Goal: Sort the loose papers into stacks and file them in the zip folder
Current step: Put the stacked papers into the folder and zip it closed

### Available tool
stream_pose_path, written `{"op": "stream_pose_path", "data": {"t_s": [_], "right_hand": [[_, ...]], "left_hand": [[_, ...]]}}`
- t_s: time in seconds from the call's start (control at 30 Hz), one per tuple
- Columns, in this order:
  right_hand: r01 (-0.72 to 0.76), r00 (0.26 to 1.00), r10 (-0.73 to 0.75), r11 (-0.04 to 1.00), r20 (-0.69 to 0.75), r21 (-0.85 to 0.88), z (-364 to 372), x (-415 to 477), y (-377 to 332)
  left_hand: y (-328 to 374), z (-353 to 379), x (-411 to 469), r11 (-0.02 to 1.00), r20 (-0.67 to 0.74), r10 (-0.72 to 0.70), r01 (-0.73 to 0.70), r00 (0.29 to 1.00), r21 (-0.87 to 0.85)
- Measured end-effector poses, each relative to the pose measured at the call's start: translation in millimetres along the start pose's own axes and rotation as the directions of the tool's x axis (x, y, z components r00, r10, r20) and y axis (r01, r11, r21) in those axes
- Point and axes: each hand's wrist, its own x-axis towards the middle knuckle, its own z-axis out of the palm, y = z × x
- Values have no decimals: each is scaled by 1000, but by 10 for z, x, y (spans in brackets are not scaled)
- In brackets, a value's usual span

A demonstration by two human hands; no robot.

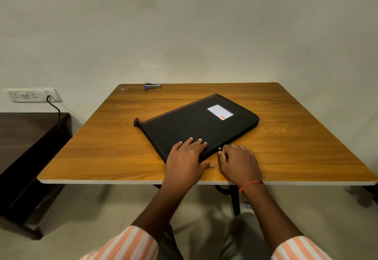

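Blue stapler (152, 86) far back on table (102, 136), well behind zip folder (184, 124)

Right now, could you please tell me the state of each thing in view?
zip folder: lying flat on the table, cover down.
zipper pull: at the folder's near corner, pinched by the right hand.
left hand: flat, fingers straight, pressing on the folder.
right hand: fingers curled, pinching the pull.
stapler: resting at the table's far edge, untouched.
wall socket: one cable plugged in.
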Motion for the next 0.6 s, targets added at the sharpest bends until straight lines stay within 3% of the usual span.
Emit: {"op": "stream_pose_path", "data": {"t_s": [0.17, 0.37, 0.47, 0.6], "right_hand": [[9, 1000, -9, 1000, 13, 13, -46, 3, 3], [-8, 1000, 9, 998, -18, 57, -35, 17, 65], [-75, 994, 78, 997, -73, 36, -82, 48, 183], [-117, 986, 119, 993, -114, 24, -134, -19, 338]], "left_hand": [[-96, 8, 2, 995, 40, 7, -10, 999, 95], [-482, -145, -173, 1000, -9, -8, 8, 1000, -10], [-798, -208, -215, 984, -79, -161, 154, 984, -84], [-1310, -188, -39, 937, -40, -335, 328, 941, -121]]}}
